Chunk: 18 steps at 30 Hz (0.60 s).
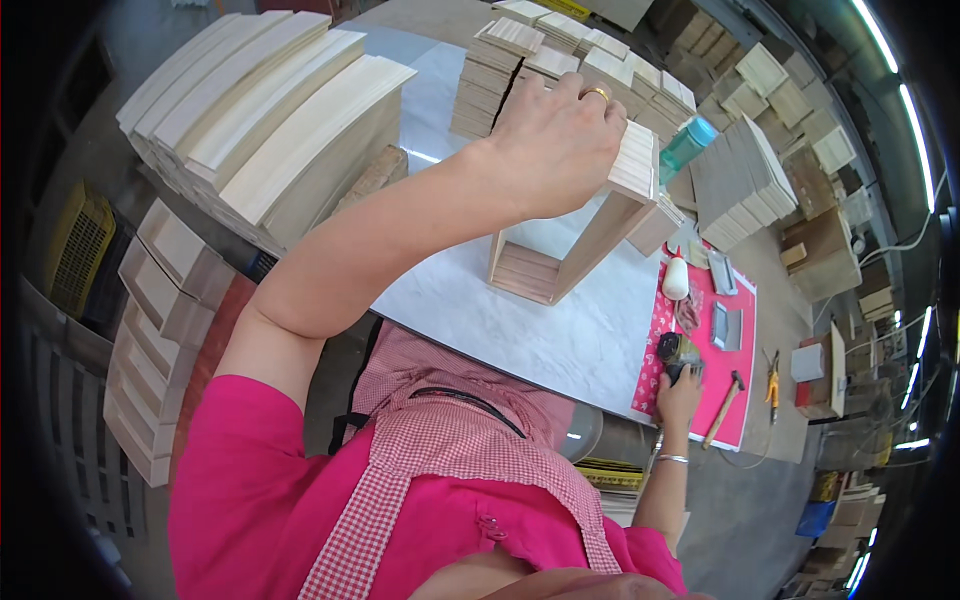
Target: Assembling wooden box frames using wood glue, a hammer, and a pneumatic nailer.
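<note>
A light wooden box frame [600, 245] stands upright on the marble-patterned table [480, 310], its middle hollow. My left hand [560, 150] reaches across and is closed over its upper end, fingers curled down on the far side. At the right, my right hand [680, 395] is wrapped round a dark, compact power tool [678, 350], which looks like an air nailer. A thin hose runs down beside that wrist. The tool rests over a pink patterned mat [715, 400]; part of its grip is hidden by my fingers.
Stacked wooden boards [300, 130] rise at the left, and small wood pieces [490, 80] at the back. On the right are a teal bottle [687, 145], a white glue bottle [676, 278], a hammer [724, 410] and orange-handled pliers [773, 388]. Finished-looking trays [150, 380] stand far left.
</note>
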Available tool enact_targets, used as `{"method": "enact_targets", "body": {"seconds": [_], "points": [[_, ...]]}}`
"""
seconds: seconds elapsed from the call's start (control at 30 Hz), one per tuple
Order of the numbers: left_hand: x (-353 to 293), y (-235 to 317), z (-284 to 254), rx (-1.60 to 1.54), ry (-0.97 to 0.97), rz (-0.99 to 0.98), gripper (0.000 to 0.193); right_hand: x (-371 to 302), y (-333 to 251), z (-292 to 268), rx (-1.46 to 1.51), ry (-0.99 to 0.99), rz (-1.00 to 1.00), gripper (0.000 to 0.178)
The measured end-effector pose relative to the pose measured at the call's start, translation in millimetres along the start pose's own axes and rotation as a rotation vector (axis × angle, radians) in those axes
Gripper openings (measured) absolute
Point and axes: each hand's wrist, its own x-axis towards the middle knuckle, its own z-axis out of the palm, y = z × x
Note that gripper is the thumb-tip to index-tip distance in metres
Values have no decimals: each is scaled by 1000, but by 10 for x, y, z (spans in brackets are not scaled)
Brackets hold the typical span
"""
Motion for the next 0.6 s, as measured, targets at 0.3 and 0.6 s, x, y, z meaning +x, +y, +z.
{"method": "enact_targets", "body": {"seconds": [0.3, 0.6], "points": [[301, 258, 111, 16, -97, 124, 53, 885, -1372, -1875, 965, 330, -866, 51], [329, 265, 103, 40, -132, 111, 55, 981, -1714, -2121, 777, 386, -1020, 53]]}}
